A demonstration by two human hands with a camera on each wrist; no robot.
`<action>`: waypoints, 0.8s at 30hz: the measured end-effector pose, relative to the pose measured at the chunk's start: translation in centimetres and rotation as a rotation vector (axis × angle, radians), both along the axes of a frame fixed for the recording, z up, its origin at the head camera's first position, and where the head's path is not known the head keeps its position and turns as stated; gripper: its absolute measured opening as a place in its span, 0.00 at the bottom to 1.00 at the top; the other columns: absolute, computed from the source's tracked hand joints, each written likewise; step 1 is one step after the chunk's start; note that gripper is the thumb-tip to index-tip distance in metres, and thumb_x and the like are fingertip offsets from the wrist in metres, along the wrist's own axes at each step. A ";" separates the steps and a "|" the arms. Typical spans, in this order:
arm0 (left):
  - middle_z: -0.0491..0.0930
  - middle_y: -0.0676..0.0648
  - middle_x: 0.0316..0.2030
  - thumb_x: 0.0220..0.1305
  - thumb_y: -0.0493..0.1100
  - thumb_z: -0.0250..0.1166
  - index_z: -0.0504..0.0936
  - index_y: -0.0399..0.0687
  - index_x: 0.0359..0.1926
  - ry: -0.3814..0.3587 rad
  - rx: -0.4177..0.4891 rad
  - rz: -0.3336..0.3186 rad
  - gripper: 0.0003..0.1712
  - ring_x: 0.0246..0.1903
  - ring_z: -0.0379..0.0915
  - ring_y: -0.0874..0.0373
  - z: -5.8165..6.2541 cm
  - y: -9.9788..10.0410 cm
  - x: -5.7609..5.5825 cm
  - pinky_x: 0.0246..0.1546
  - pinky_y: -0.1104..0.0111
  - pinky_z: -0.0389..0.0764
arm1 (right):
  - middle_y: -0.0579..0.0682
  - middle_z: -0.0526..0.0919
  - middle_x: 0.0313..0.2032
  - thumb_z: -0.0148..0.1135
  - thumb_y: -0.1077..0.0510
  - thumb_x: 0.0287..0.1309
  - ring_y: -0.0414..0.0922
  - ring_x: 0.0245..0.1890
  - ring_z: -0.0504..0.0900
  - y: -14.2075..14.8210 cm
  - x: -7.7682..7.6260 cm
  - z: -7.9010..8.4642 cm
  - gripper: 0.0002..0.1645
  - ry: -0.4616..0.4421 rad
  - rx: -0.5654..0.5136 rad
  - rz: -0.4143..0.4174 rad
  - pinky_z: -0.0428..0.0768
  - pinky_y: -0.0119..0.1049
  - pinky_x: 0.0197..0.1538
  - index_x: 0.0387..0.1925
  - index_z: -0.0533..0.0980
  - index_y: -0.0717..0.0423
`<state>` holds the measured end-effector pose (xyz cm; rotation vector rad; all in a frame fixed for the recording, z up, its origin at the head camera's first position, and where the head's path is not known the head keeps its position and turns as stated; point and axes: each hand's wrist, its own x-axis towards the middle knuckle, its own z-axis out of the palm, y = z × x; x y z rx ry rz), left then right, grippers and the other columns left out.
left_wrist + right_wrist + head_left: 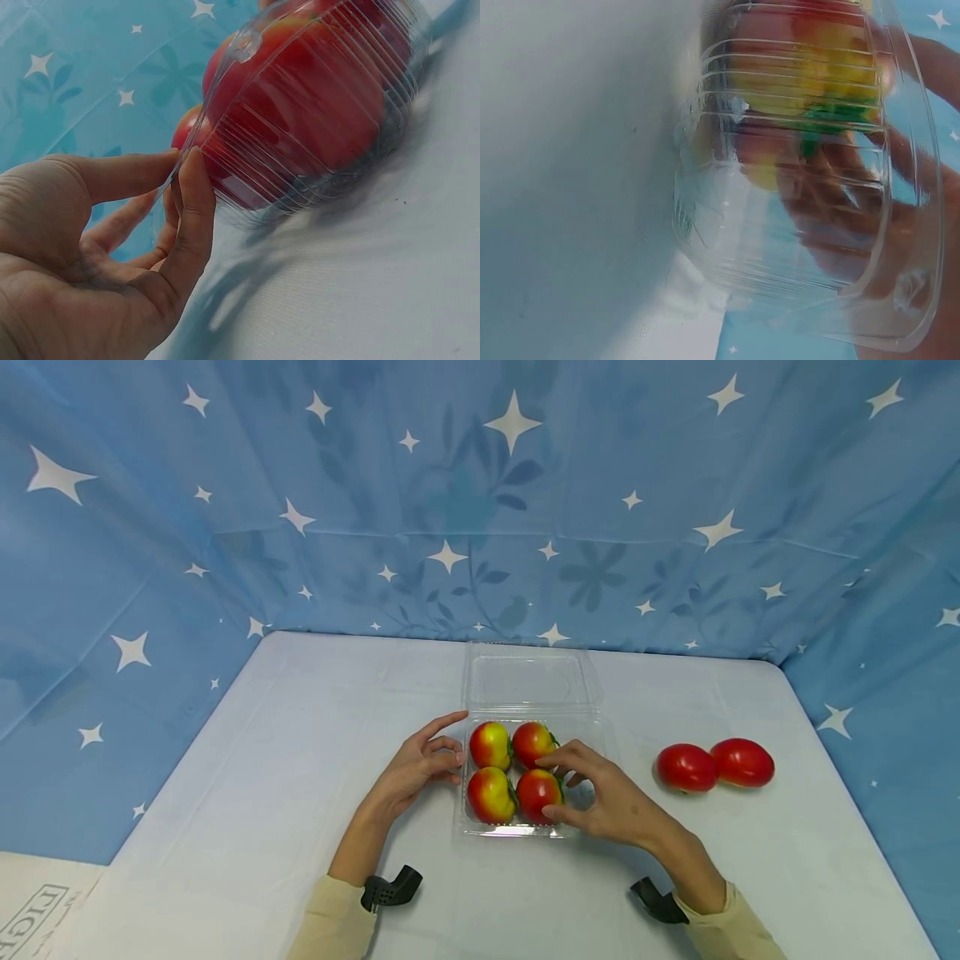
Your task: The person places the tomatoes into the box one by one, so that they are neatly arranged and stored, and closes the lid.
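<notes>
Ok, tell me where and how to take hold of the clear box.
I'd pinch the clear box by its left rim, from the left: that thin edge stands out from the ribbed wall, and the left hand pinches it.

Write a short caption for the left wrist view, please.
The left hand pinches a clear plastic container by its rim, with red fruits inside.

"What stands behind the tabletop point(300, 710)?"

"Blue cloth point(360, 493), creased across, hanging past the far edge and beside the left and right edges."

"Patterned?"

"White four-pointed stars point(512, 423), with darker leafy sprigs point(522, 472) among them."

"And the tabletop itself?"

"White, its far corners rounded."

"Anything past the left edge?"

"Low down, a pale surface point(37, 870) bearing dark lettering point(33, 914), cut off by the view."

"The light?"

"Soft, with blurred shadows."
</notes>
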<state>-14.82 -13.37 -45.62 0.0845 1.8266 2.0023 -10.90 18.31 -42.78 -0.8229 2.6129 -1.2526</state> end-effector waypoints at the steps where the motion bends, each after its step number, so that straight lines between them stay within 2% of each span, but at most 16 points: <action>1: 0.78 0.50 0.40 0.69 0.35 0.66 0.64 0.53 0.79 0.001 -0.001 -0.002 0.40 0.30 0.80 0.58 0.0 0.0 0.0 0.39 0.70 0.89 | 0.43 0.80 0.55 0.83 0.50 0.48 0.42 0.51 0.81 0.0 0.0 0.0 0.37 -0.002 -0.003 0.000 0.89 0.46 0.51 0.62 0.79 0.45; 8: 0.78 0.49 0.40 0.69 0.36 0.67 0.64 0.52 0.79 0.008 0.001 -0.006 0.41 0.29 0.79 0.58 0.2 0.0 0.1 0.38 0.70 0.89 | 0.41 0.81 0.55 0.82 0.50 0.49 0.42 0.54 0.81 0.1 0.0 0.1 0.36 0.013 0.000 0.000 0.88 0.46 0.53 0.61 0.79 0.44; 14: 0.78 0.50 0.40 0.69 0.36 0.67 0.64 0.53 0.79 0.009 0.002 -0.003 0.40 0.30 0.79 0.58 0.0 0.1 0.1 0.38 0.70 0.89 | 0.43 0.83 0.54 0.81 0.51 0.51 0.47 0.54 0.83 0.8 -0.2 0.3 0.34 0.055 -0.020 -0.004 0.88 0.46 0.53 0.61 0.79 0.44; 24: 0.78 0.49 0.40 0.69 0.35 0.66 0.65 0.55 0.78 0.002 0.006 0.005 0.40 0.31 0.79 0.58 0.1 0.1 0.2 0.38 0.70 0.89 | 0.42 0.84 0.54 0.81 0.55 0.52 0.49 0.54 0.83 2.2 -0.4 1.1 0.31 0.124 0.011 -0.088 0.89 0.46 0.53 0.59 0.80 0.43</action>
